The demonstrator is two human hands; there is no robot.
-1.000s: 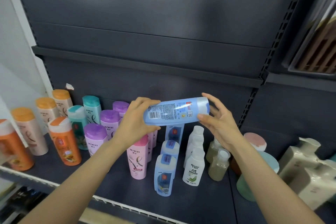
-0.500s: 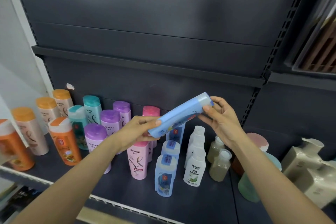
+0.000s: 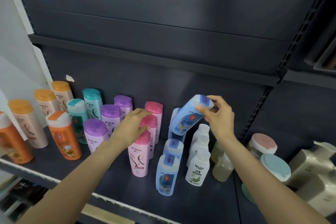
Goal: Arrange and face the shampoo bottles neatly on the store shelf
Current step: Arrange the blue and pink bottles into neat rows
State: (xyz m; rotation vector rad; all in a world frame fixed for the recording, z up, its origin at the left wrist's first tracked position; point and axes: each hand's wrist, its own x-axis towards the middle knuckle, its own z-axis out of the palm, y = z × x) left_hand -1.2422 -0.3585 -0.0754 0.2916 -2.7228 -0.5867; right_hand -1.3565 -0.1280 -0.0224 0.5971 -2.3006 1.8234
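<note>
We find the tilted bottle (image 3: 189, 114) in our right grip (image 3: 217, 116), behind the bottle row (image 3: 169, 167); the capped bottles (image 3: 145, 143) stand left of it on the shelf (image 3: 112, 185).
</note>
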